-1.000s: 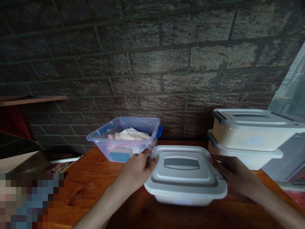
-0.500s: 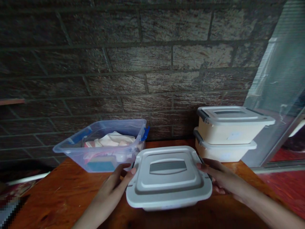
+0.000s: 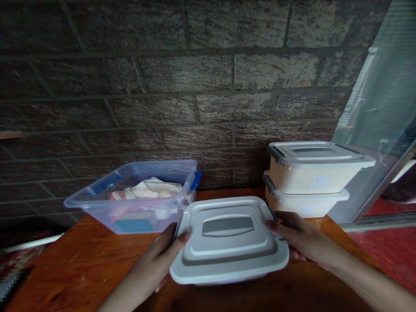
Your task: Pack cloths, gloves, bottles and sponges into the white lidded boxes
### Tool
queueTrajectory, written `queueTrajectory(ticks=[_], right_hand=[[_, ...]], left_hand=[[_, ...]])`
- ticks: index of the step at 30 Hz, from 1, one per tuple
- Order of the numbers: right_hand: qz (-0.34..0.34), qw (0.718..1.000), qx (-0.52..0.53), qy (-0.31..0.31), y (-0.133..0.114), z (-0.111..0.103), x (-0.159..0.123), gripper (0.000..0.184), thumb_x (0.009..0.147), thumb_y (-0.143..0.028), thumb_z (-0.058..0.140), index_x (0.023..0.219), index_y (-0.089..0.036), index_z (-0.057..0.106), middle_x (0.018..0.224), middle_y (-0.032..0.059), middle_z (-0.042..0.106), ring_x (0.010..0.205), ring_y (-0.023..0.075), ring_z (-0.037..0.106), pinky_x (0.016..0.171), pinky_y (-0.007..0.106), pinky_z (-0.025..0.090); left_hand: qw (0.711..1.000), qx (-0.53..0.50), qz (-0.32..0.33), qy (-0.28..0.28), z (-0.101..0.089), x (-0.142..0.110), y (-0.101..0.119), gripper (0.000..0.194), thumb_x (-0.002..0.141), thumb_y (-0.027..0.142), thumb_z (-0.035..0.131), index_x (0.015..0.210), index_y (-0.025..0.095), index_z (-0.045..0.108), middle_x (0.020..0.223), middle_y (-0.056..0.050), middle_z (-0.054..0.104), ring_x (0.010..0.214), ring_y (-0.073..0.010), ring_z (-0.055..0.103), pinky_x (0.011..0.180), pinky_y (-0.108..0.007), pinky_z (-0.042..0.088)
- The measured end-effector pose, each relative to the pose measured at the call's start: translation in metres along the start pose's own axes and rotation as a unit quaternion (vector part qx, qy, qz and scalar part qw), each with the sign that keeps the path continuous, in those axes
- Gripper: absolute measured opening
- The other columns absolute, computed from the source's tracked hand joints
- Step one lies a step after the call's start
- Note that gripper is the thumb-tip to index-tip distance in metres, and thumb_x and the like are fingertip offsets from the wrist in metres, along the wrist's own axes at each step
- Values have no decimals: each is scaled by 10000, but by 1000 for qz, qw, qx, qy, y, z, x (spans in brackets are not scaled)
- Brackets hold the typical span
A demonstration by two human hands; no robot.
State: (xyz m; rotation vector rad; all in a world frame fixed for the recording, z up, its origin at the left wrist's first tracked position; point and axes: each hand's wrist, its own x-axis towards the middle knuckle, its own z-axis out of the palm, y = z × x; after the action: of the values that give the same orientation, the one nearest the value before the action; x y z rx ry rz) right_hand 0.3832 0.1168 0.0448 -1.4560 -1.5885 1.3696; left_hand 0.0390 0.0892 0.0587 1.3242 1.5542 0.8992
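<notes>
A lidded plastic storage box (image 3: 234,248) with a grey-white lid is in front of me, near the middle of the wooden table. My left hand (image 3: 160,256) grips its left side, thumb on the lid's edge and fingers down along the outside. On the opposite side, my right hand (image 3: 297,237) holds the box the same way, with its thumb over the lid and its fingers partly hidden below the rim. The lid looks seated on the box. Most of the box's body is hidden under the lid, so I cannot tell whether its base touches the table.
Back left, a clear lidless bin (image 3: 143,203) with blue latches holds white cloth and other items. Two similar boxes, an upper one (image 3: 318,173) and a lower one (image 3: 305,204), are stacked back right. A brick wall (image 3: 214,112) rises behind the wooden table (image 3: 74,264).
My left hand has closed more firmly around the box's left side, its thumb further over the lid. The right hand keeps its hold. The view has shifted slightly.
</notes>
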Motion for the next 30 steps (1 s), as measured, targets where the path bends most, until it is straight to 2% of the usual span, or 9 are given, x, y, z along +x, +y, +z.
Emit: queueTrajectory(ticks=[4, 7, 11, 15, 19, 22, 26, 30], right_hand=[[-6, 998, -58, 7, -6, -2, -1, 485, 952, -648, 497, 1060, -178, 558, 497, -83, 466, 347, 71, 366, 311, 166, 270], [18, 997, -73, 3, -9, -2, -2, 499, 944, -662, 497, 1096, -189, 538, 477, -84, 467, 342, 78, 373, 302, 161, 268], [59, 998, -34, -20, -8, 1, 0, 546, 908, -706, 522, 1090, -192, 528, 451, -81, 480, 321, 82, 372, 293, 161, 263], [97, 995, 7, -8, -5, 8, 1, 561, 883, -746, 524, 1042, -208, 525, 484, -58, 533, 300, 73, 340, 284, 172, 222], [105, 994, -2, -4, -7, 10, 0, 572, 875, -771, 514, 1055, -228, 526, 492, -58, 519, 309, 73, 322, 293, 181, 198], [102, 995, 0, -7, -11, 9, -3, 577, 869, -782, 518, 1062, -238, 513, 530, -58, 510, 344, 70, 328, 309, 176, 192], [94, 996, -4, -7, -13, 8, -4, 581, 889, -769, 503, 1112, -233, 505, 541, -71, 469, 366, 55, 310, 314, 152, 173], [100, 995, -24, 4, -10, 8, -2, 619, 887, -784, 484, 1149, -225, 523, 540, -80, 443, 345, 47, 282, 280, 150, 169]], left_hand=[[999, 26, 32, 19, -1, -3, 6, 666, 821, 626, 667, 1340, 216, 592, 656, -15, 666, 331, -111, 423, 280, -189, 245], [999, 12, 43, 26, -1, -4, 9, 642, 801, 572, 716, 1319, 204, 619, 699, -35, 696, 341, -119, 451, 272, -189, 242], [999, -4, 48, 20, 0, -3, 8, 593, 820, 545, 700, 1279, 174, 643, 716, -35, 686, 340, -104, 447, 260, -184, 253], [999, -19, 41, 20, 1, 0, 4, 588, 838, 522, 682, 1287, 146, 627, 646, -6, 635, 326, -101, 413, 243, -189, 250], [999, -38, 27, 11, 0, 0, 5, 632, 839, 513, 694, 1349, 156, 587, 627, 3, 637, 308, -102, 411, 247, -192, 249], [1000, -11, 12, -9, -3, 1, 7, 663, 829, 536, 695, 1356, 153, 576, 655, -12, 658, 317, -125, 455, 248, -209, 262], [999, 43, 14, 29, -2, 1, 7, 684, 837, 568, 659, 1368, 148, 565, 709, -43, 686, 302, -122, 435, 241, -218, 231], [998, 45, 10, 53, 3, -1, 7, 726, 831, 560, 657, 1419, 150, 544, 782, -76, 715, 304, -119, 444, 239, -216, 215]])
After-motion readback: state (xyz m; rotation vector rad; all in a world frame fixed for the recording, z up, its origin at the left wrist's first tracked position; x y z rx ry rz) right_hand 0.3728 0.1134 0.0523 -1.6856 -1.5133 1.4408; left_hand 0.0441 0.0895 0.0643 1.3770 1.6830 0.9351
